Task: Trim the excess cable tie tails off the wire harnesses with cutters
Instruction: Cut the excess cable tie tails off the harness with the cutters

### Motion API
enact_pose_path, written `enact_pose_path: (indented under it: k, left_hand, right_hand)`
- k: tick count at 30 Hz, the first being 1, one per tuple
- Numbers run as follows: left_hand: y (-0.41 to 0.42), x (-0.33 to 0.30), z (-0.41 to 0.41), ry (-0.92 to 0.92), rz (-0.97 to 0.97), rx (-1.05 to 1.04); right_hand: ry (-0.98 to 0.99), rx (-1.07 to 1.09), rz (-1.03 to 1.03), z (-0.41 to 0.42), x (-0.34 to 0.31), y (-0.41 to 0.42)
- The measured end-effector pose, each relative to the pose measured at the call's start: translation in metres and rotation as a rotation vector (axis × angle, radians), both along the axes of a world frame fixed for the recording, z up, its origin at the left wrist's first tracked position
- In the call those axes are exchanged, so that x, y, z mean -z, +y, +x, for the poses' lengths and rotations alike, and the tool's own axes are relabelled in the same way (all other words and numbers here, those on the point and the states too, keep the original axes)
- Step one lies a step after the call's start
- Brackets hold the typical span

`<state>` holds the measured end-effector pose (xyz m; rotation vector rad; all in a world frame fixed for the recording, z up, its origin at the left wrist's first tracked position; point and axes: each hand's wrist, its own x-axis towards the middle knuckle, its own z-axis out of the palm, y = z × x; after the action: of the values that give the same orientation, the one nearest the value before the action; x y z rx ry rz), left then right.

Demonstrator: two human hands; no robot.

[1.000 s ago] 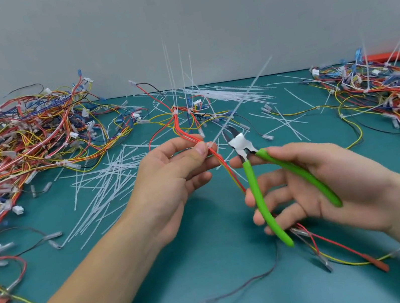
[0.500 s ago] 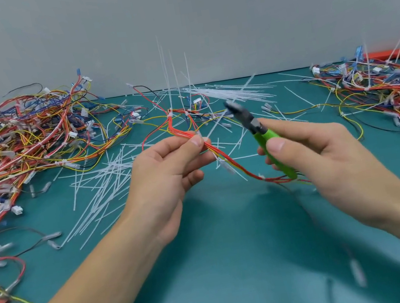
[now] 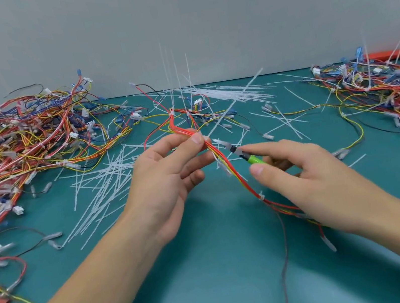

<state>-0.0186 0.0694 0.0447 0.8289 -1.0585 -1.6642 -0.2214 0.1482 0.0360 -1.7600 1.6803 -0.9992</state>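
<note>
My left hand (image 3: 164, 181) pinches the red-yellow wire harness (image 3: 224, 163) at centre, above the teal counter (image 3: 226, 266). My right hand (image 3: 307, 181) at 3 o'clock grips the green-handled cutters (image 3: 243, 153), tip just beside a cable tie tail (image 3: 235, 101) slanting toward 1 o'clock.

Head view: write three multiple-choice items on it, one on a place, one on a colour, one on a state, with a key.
1. Where is the orange tool?
A. far right, by the wall
B. under the left pile
C. in the left hand

2. What colour are the cutters' handles?
A. green
B. black
C. yellow

3. What does the left hand do?
A. lies flat
B. pinches the harness
C. holds cutters

Key: 1 A, the orange tool lies behind the right pile; 2 A, the cutters in the right hand show green grip; 3 B, the left hand grips the harness between thumb and finger.
</note>
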Motion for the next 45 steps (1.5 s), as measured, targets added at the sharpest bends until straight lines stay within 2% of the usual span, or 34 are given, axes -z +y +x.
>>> enact_pose_path:
  k: [16,22,30,33,39,45]
  left_hand:
    - [0.0024,0.0063,-0.0046,0.012,0.033,0.047]
    - [0.0040,0.0085,-0.0067,0.006,0.051,0.065]
    - [0.0022,0.0083,-0.0049,0.005,0.055,0.085]
    - [0.0022,0.0083,-0.0047,-0.004,0.051,0.076]
    - [0.0029,0.0079,-0.0051,-0.002,0.063,0.083]
    - [0.0024,0.0080,-0.0053,-0.011,0.051,0.112]
  right_hand:
    - [0.093,-0.028,-0.106,0.0031,0.0020,0.0007]
    - [0.134,-0.009,-0.076,0.0025,0.0079,-0.0018]
    - [-0.087,-0.147,0.047,-0.0014,0.0010,-0.0024]
    - [-0.017,-0.128,0.030,-0.0002,0.0003,-0.0009]
    - [0.293,0.045,-0.121,-0.0009,0.0026,0.0012]
    - [0.295,0.072,-0.112,-0.0021,0.0002,0.0023]
